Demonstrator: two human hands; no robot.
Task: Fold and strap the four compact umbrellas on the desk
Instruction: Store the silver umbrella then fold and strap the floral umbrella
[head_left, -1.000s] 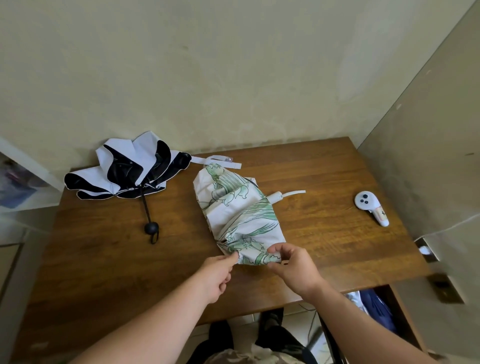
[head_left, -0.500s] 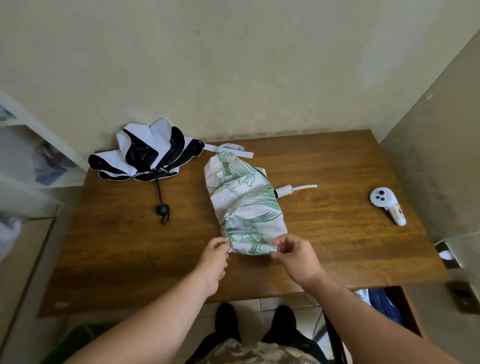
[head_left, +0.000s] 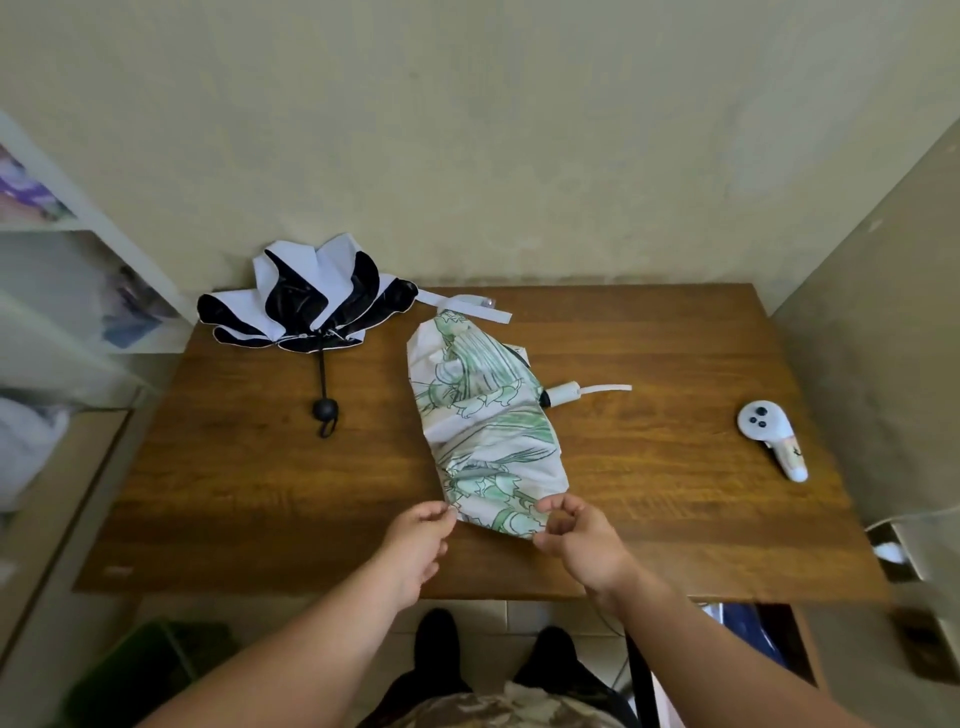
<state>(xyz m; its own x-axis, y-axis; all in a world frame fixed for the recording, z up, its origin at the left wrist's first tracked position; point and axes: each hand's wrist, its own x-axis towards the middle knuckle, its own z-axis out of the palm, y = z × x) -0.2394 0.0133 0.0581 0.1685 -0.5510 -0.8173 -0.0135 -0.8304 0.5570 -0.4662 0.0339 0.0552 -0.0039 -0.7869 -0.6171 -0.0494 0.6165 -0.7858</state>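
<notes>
A white umbrella with green leaf print (head_left: 488, 426) lies loosely gathered on the wooden desk (head_left: 649, 499), its white handle and strap (head_left: 571, 391) sticking out to the right. My left hand (head_left: 421, 540) pinches the canopy's near left edge. My right hand (head_left: 576, 535) pinches the near right edge with thumb and forefinger. A black-and-white umbrella (head_left: 311, 304) lies half open at the back left, with its black shaft and round handle (head_left: 325, 410) pointing toward me. Its white strap (head_left: 467, 306) trails to the right.
A white hand controller (head_left: 771, 431) lies near the desk's right edge. White shelving (head_left: 78, 291) stands to the left, and a wall closes off the right side. My legs and shoes (head_left: 493, 649) show under the desk's front edge.
The camera has risen and pulled back, so the desk sits lower in view. Both hands stay at the near end of the printed canopy, now slightly farther apart.
</notes>
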